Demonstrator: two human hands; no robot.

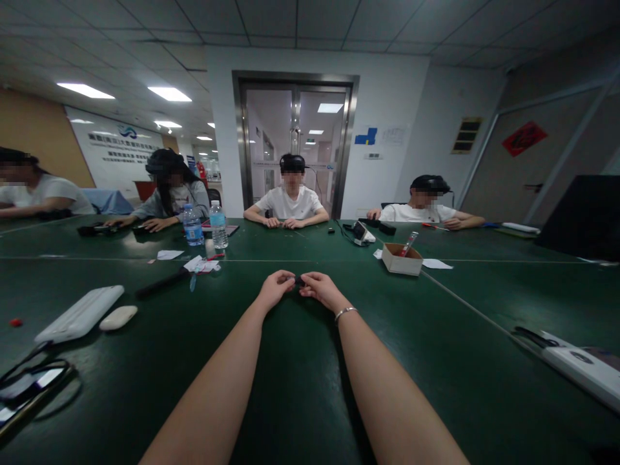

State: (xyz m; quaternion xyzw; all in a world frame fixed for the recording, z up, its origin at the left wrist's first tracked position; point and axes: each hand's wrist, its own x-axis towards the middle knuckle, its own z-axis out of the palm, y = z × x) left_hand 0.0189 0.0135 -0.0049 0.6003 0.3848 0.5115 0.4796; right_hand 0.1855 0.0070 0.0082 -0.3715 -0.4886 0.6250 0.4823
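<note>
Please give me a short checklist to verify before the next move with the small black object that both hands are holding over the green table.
1. Both hands on the object: the left hand and the right hand pinch the small black object between their fingertips. Ok.
2. What the object is and how it is turned: too small to see. Cannot tell.
3. Room under the hands: the green table is bare there. Ok.
4. Nearby things apart from the arms: the white keyboard, the white mouse and the cardboard box do not touch them. Ok.
5. Other people's hands: all rest at the far side. Ok.
</note>
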